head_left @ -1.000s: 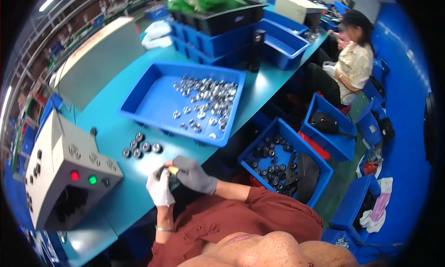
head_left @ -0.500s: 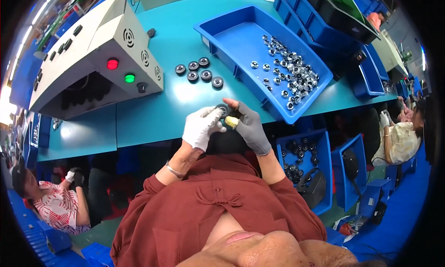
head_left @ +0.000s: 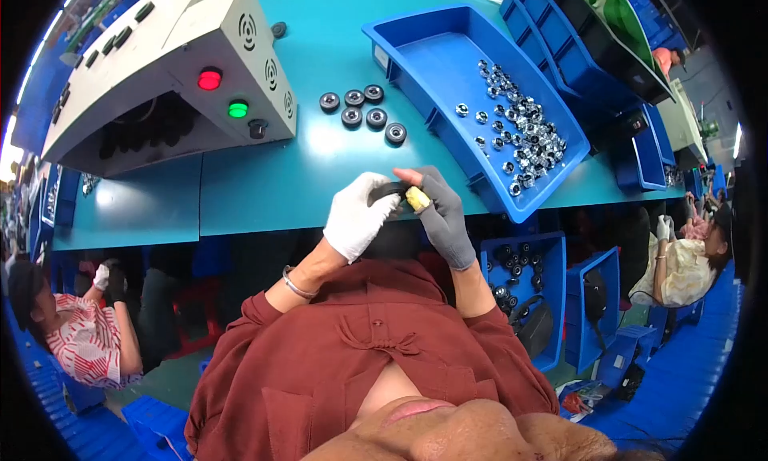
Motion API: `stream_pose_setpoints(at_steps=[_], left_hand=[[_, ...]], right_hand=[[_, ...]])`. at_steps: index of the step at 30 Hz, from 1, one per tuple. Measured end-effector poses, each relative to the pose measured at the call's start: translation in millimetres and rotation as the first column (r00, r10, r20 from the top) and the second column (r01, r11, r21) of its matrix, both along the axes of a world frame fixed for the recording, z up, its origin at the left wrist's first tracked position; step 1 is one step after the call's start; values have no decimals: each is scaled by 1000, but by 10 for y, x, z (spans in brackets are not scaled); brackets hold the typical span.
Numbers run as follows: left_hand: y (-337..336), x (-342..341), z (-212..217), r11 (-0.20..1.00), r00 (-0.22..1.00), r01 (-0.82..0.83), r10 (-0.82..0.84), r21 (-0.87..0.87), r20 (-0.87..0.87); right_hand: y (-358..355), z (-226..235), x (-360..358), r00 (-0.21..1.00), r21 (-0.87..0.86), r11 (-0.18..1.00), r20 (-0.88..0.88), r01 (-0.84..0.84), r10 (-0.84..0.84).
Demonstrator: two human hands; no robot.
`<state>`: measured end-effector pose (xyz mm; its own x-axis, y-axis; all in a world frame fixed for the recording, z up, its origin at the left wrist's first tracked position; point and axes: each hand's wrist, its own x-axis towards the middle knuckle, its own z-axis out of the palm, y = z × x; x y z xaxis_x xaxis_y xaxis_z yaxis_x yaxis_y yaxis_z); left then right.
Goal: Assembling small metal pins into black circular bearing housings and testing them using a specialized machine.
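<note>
Just in front of my body, at the table's near edge, both hands meet around a small black wheel [head_left: 387,191]. My left hand [head_left: 354,217], in a white glove, is closed on its left side. On the other side is my right hand [head_left: 445,221] in a grey glove; its bare index fingertip and yellow-wrapped thumb pinch the wheel's right edge. The fingers partly cover the wheel, and it is tilted nearly edge-on. Beyond my hands, several similar black wheels with metal centres [head_left: 352,117] lie flat on the teal table [head_left: 264,201].
A blue tray [head_left: 448,133] with shiny metal parts [head_left: 524,133] stands to the right. At left is a cream machine [head_left: 184,61] with red and green lights and wheels on top. Below the table, a blue bin [head_left: 552,333] holds black wheels. Co-workers sit at both sides.
The wheel has turned from showing its face to nearly edge-on, and my left hand wraps further over it. The view has shifted slightly, moving the table things right in the picture.
</note>
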<state>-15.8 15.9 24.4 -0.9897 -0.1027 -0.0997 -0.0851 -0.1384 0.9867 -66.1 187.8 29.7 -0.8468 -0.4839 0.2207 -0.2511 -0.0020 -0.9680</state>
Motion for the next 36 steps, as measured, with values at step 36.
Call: stream_pose_setpoints(at_steps=[36], left_hand=[[-265, 65, 89, 989, 996, 77, -71, -128, 52]], right_hand=[[-342, 181, -57, 701, 391, 918, -673, 68, 235]])
